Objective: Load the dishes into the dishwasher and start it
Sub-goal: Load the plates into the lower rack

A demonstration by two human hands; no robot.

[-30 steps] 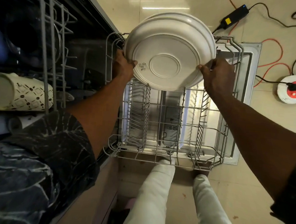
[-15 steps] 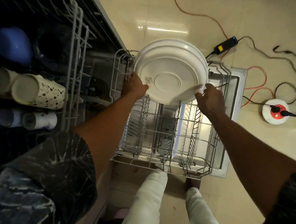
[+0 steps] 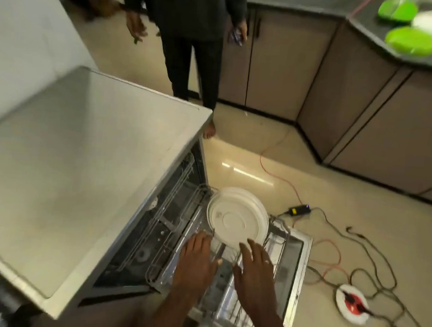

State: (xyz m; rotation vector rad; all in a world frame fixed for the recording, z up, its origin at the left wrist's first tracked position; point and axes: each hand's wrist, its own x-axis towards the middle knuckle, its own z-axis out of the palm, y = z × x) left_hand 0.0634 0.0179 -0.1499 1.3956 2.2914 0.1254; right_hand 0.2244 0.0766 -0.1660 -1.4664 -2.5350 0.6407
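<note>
Dishwasher: we see its grey top filling the left, with its door lying open to the right.
Bystander: a person in dark clothes stands at the far side.
Lower rack: grey wire, out over the open door.
White plates: standing on edge at the rack's far end, undersides facing us.
Left hand: spread wide, fingers straight, holding nothing, just near of the plates.
Right hand: likewise spread and free; we cannot tell whether its fingertips touch the rim.
</note>
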